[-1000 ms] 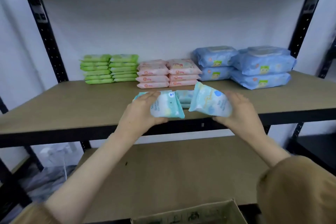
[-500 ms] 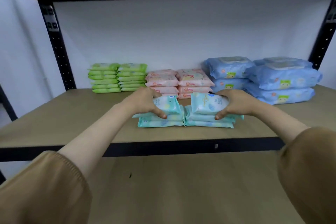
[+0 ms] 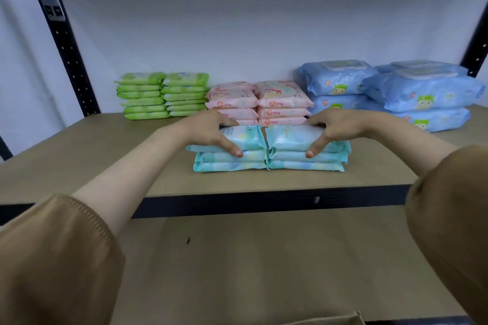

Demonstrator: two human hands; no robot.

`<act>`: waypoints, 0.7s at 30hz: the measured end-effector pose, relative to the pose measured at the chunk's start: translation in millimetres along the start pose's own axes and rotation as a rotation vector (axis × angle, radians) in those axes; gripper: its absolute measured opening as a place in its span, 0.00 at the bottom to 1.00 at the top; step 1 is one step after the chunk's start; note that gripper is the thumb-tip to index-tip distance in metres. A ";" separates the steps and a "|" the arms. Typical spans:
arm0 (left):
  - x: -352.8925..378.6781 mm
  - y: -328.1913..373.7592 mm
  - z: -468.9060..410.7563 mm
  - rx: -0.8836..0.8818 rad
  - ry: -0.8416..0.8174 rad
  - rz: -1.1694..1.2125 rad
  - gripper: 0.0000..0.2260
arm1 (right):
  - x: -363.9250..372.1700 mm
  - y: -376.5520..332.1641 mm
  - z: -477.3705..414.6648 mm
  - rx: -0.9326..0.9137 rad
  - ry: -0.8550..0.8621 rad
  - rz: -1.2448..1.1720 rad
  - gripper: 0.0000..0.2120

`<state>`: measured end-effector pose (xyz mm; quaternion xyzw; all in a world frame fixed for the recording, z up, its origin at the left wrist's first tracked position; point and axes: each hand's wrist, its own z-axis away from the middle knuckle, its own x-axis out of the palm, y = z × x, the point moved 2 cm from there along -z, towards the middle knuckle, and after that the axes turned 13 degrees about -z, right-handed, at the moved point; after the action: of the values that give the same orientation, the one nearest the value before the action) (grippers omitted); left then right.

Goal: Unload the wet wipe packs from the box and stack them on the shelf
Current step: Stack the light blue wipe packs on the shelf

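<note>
Both teal wet wipe packs (image 3: 287, 137) have settled flat onto twin stacks at the front of the shelf (image 3: 105, 166), the left hand (image 3: 208, 126) and right hand (image 3: 336, 124) each gripping one, while the box (image 3: 343, 320) hides what remains.

Teal wipe packs (image 3: 229, 166) stacked three-high, two columns, on shelf (image 3: 105, 161).

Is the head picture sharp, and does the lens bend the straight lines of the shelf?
Head view: light soft and even, no glare; the black uprights lean outward from wide-angle distortion; print on the teal packs is too blurred to read; the near sleeves look oversized and soft.
</note>
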<state>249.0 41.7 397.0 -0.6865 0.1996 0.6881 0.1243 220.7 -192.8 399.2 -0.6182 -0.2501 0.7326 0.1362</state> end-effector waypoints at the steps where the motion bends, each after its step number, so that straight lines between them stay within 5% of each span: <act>1: -0.1 0.7 -1.2 0.001 -0.003 0.001 0.26 | -0.1 0.1 -0.2 0.006 -0.001 -0.002 0.27; 15: 2.1 -0.9 -7.8 0.028 -0.028 -0.016 0.32 | -1.8 3.8 -1.8 0.017 -0.034 -0.035 0.27; 21: 4.6 -1.3 -7.1 0.030 -0.044 -0.018 0.38 | 1.2 9.9 -3.2 0.027 0.002 -0.070 0.49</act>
<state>255.9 39.2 392.4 -0.6710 0.2008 0.6988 0.1452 224.6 -199.8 392.5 -0.6078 -0.2616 0.7301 0.1704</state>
